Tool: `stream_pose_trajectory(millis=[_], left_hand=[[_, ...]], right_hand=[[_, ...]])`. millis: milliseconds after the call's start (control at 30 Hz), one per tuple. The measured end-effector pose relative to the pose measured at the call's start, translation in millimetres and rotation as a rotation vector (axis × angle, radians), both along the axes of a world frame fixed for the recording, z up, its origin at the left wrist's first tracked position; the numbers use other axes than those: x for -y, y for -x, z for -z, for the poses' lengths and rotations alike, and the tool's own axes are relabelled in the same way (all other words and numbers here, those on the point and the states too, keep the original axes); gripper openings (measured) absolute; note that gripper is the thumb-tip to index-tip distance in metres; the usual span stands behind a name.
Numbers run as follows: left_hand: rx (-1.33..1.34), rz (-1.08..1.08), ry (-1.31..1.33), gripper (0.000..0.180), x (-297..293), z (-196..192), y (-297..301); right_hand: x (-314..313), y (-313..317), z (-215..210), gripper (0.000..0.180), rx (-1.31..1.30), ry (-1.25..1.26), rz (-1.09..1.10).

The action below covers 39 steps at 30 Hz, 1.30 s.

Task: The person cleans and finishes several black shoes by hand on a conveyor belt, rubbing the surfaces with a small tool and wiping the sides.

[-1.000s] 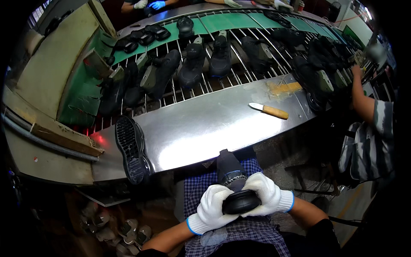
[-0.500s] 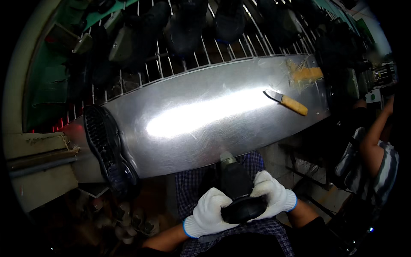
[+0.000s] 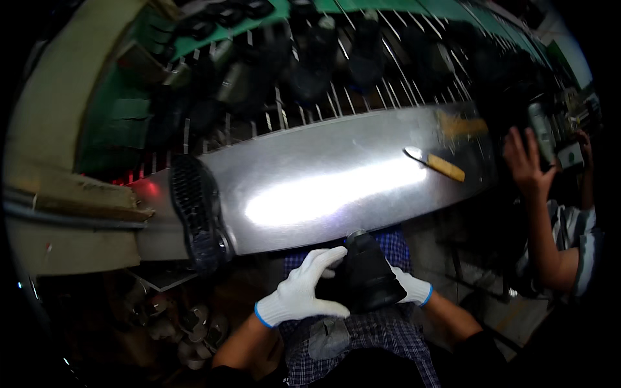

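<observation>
A black shoe (image 3: 372, 275) is over my lap at the near edge of the metal table, its narrower end pointing away from me. My right hand (image 3: 412, 286), in a white knit glove, grips its right side; the fingers are hidden behind it. Gloved in white too, my left hand (image 3: 301, 290) is open at the shoe's left side, thumb and fingers spread apart. Whether its fingertips touch the shoe I cannot tell. On the table's left end lies another black shoe (image 3: 197, 213), its treaded sole showing. A knife (image 3: 445, 168) with a yellow handle rests toward the right.
The metal table (image 3: 259, 161) is bordered at the back by a wire rack (image 3: 336, 100) holding several dark shoes. Yellowish residue (image 3: 462, 125) sticks to its far right corner. A co-worker's raised hand (image 3: 529, 161) is at the right. Several pale pieces (image 3: 194, 323) lie low at the left.
My left hand has let go of the shoe and opened beside it. The shoe has turned in my right hand, and the co-worker's hand has come up at the right. The view has shifted.
</observation>
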<state>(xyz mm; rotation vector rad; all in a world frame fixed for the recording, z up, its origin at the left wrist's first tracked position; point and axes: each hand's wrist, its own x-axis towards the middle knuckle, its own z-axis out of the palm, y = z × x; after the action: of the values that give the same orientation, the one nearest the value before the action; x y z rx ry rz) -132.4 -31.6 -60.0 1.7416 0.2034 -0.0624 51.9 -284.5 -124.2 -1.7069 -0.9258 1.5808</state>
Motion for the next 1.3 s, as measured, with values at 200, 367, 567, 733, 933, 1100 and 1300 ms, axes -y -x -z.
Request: stream_pose_trajectory(millis=[200, 367, 567, 733, 933, 1100, 1300], left_hand=[[-0.013, 0.074, 0.045, 0.118, -46.3, -74.6, -18.5], [0.83, -0.36, -0.529, 0.093, -9.0, -147.2, -13.8], [0.93, -0.526, -0.999, 0.094, 18.1, -108.6, -82.7], [0.917, -0.386, -1.025, 0.088, 44.0, -102.8, -100.0], [0.823, -0.181, -1.044, 0.07, 60.8, -115.5, -108.4], [0.881, -0.391, -1.002, 0.073, 24.7, -122.1, -95.1], [0.53, -1.236, 0.21, 0.059, -62.9, -96.5, -91.5]], right_hand=[[-57.9, -25.9, -51.5, 0.118, -0.283, -0.42, -0.043], [-75.2, -43.5, -130.3, 0.077, -0.434, -0.772, 0.614], [-88.1, -49.3, -158.9, 0.068, 0.907, -1.084, 0.703], [-48.3, -65.7, -196.7, 0.06, 1.005, -0.604, 0.565], [-54.9, -111.4, -260.9, 0.062, 0.793, -0.06, 0.058], [-123.1, -201.7, -153.3, 0.056, 0.942, -0.504, -0.132], [-12.9, -186.7, -97.8, 0.033, 1.442, 0.168, 0.193]])
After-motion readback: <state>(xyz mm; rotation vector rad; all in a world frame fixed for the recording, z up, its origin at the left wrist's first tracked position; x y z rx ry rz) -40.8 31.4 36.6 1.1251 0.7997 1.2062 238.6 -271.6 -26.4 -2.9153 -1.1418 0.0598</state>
